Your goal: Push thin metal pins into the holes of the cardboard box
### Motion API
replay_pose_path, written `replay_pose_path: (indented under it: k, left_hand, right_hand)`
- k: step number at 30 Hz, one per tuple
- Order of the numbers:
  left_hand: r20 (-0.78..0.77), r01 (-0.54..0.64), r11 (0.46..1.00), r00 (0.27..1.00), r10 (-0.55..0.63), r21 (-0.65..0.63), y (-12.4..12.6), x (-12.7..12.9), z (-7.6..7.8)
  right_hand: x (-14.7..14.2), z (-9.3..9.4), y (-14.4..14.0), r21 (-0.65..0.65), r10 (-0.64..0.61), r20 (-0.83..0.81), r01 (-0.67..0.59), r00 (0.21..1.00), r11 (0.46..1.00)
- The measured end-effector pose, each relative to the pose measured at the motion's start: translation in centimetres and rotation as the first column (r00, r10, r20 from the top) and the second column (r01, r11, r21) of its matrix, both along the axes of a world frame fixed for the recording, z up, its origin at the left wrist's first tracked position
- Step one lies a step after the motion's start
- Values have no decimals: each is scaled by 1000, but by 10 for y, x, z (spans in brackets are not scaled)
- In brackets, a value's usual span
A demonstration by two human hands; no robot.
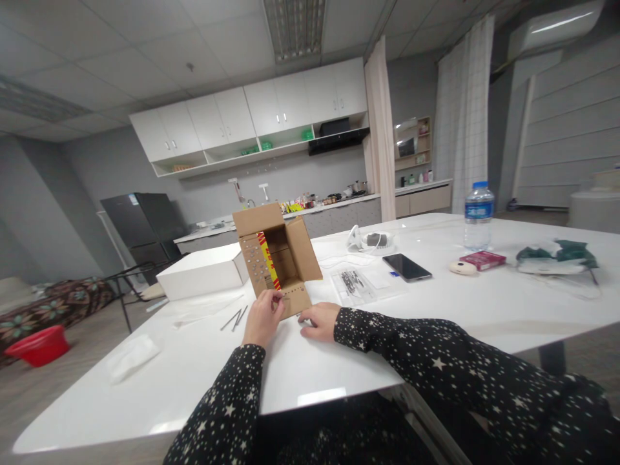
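Grey wall [121,155] at the back, lined with white cabinets [232,116] above a counter. Glossy white table [290,381] across the foreground, with a dark fridge [140,223] beyond its left end. On the table, long white box [198,278] to the left, partly hidden behind an upright cardboard box [283,258]. Cardboard box directly ahead of both hands, flaps folded outward, hollow inside visible, yellow-and-red strip [269,261] down one side. Well off to the right, water bottle [478,219] standing with its blue cap on. Nearer, just right of the cardboard box, clear plastic bag [361,286] lying flat.

Left hand [264,316] at the lower front flap, thumb and fingertips drawn close together against the cardboard; cannot tell, pinching or merely touching. Right hand [320,321] low over the table, just beside the flap's near right corner, fingers loosely curled; cannot tell, holding something small or not. Beyond the bag, dark phone [407,267] lying flat. Just left of the left hand, two thin metal rods [236,318].
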State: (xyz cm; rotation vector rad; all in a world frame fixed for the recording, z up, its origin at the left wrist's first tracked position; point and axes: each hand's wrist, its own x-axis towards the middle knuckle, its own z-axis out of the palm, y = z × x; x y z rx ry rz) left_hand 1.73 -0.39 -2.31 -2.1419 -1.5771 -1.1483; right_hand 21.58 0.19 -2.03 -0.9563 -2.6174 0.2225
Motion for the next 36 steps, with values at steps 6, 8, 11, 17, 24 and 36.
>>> replay_pose_path:
  k: [6,8,11,17,24,36]
  left_hand:
    - [-6,-57,998,998,57,20,4,-3,-1]
    - [-4,-82,996,997,82,23,5,-4,-1]
    - [-18,-118,993,993,119,30,6,-4,-1]
    - [-34,-163,985,986,165,50,5,-3,1]
    - [-45,-173,984,984,175,43,5,0,3]
    - [-61,-235,971,969,238,53,0,5,6]
  right_hand:
    - [0,-2,1,15,-5,1,5,1000,1000]
    - [0,-2,2,16,-5,2,5,1000,1000]
    - [0,-2,2,12,-3,2,3,1000,1000]
    - [1,0,0,3,-14,15,14,1000,1000]
    - [0,2,-2,-7,-21,21,21,1000,1000]
    - [-2,0,0,-14,-32,26,33,999,999]
